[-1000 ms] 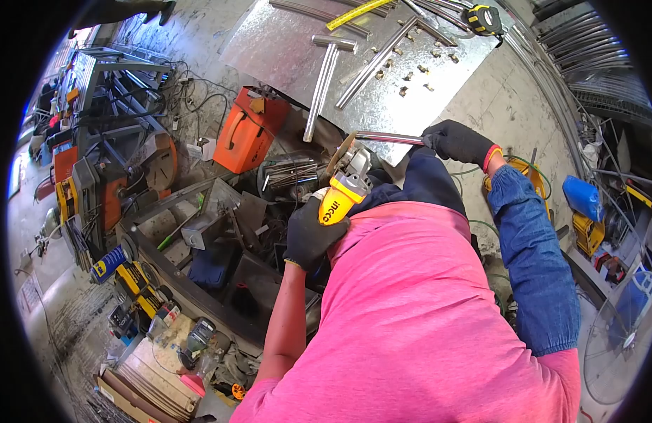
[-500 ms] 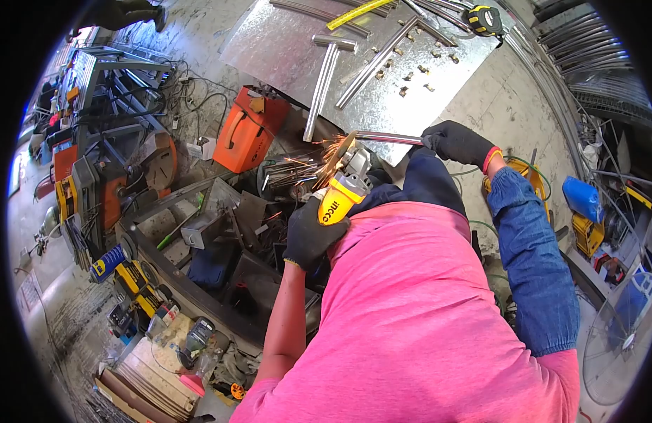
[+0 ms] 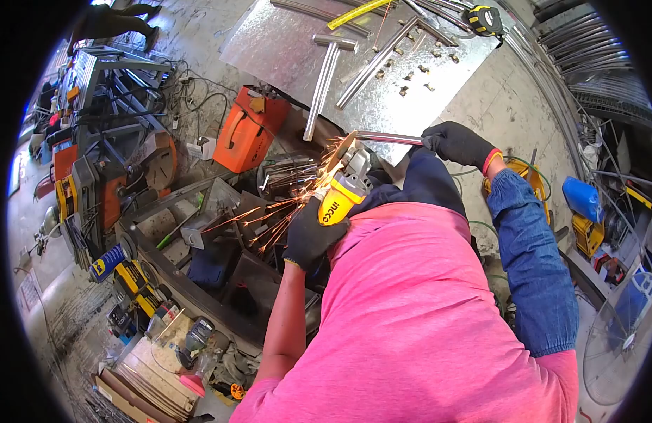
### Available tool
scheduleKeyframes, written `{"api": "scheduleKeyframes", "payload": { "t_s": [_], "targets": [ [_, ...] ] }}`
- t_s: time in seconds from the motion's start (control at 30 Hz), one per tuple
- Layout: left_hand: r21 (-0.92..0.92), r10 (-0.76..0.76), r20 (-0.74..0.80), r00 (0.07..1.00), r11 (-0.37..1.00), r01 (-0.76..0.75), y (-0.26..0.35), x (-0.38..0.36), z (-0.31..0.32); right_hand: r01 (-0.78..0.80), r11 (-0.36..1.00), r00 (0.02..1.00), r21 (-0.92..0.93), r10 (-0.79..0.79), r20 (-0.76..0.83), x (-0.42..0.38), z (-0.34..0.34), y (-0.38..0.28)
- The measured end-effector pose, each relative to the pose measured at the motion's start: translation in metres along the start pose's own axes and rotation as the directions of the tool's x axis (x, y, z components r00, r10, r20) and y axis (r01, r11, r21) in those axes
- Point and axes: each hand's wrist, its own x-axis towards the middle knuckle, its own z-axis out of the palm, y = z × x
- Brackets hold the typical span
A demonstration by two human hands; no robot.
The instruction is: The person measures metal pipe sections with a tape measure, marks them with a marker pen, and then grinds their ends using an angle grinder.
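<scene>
My left hand (image 3: 313, 234), in a black glove, is closed round the yellow angle grinder (image 3: 340, 199). The grinder's disc (image 3: 345, 149) touches the left end of a shiny metal tube (image 3: 393, 138), and orange sparks (image 3: 276, 218) fly down and left. My right hand (image 3: 458, 146), also black-gloved, is wrapped round the tube's right end. Above it, a shiny metal sheet (image 3: 283, 42) bears cut tubes (image 3: 321, 92), several small metal pieces (image 3: 409, 75) and a yellow-black tape measure (image 3: 483, 20).
An orange machine (image 3: 243, 134) stands left of the grinder. Below it lies a dark metal frame (image 3: 199, 296) full of scrap. Power tools (image 3: 139, 285) crowd the lower left. Another person (image 3: 121, 21) is at the top left. A round fan guard (image 3: 625, 342) stands at lower right.
The sparks now spread farther down and left, over the scrap. The other person at the top left shows more and has shifted. Both my hands hold nearly the same position.
</scene>
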Motion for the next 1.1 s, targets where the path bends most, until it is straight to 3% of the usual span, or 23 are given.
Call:
{"api": "scheduleKeyframes", "payload": {
  "t_s": [0.2,0.53,0.6,0.7,0.83,1.03,1.1],
  "targets": [
    [-0.006,-0.099,0.119,0.988,0.995,0.100,0.005,0.001,-0.006,0.065,0.995,0.998,-0.073,-0.067,-0.018,0.004,0.001,0.009],
    [-0.050,-0.120,0.084,0.989,0.991,0.124,0.016,0.000,-0.008,0.072,0.978,0.989,-0.194,-0.095,-0.109,-0.004,0.006,0.006],
    [-0.006,-0.175,0.149,0.973,0.984,0.178,0.025,0.003,-0.014,0.149,0.948,0.961,-0.283,-0.206,-0.187,-0.004,0.011,0.014],
    [-0.087,-0.181,0.143,0.973,0.977,0.194,0.015,0.001,-0.007,0.113,0.945,0.966,-0.307,-0.177,-0.189,-0.009,0.012,0.007],
    [-0.065,-0.181,0.090,0.979,0.980,0.187,0.022,-0.003,-0.008,0.074,0.942,0.967,-0.328,-0.148,-0.206,-0.012,0.014,0.001],
    [0.034,-0.179,0.163,0.970,0.984,0.176,0.020,0.000,-0.009,0.084,0.940,0.966,-0.331,-0.158,-0.204,-0.011,0.014,0.002],
    [-0.002,-0.198,0.098,0.975,0.980,0.199,0.022,-0.004,-0.007,0.083,0.933,0.962,-0.350,-0.167,-0.215,-0.011,0.015,0.004]
  ]
}}
